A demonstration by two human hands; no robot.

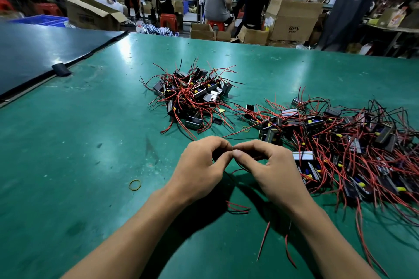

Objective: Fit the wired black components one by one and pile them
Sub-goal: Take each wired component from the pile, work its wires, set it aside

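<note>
My left hand (201, 165) and my right hand (269, 165) meet fingertip to fingertip low over the green table (79, 154), fingers curled round a small black wired component (256, 157) that is mostly hidden under them. Its red and black wires (238, 207) trail toward me beneath my wrists. A heap of black components with red wires (192, 95) lies ahead at the table's middle. A larger, looser spread of the same parts (340, 142) fills the right side.
A yellow rubber band (135, 185) lies left of my left wrist, another (245, 128) between the heaps. A dark board (34, 52) covers the table's far left. Beyond the far edge are cardboard boxes (292, 20), red stools and several people.
</note>
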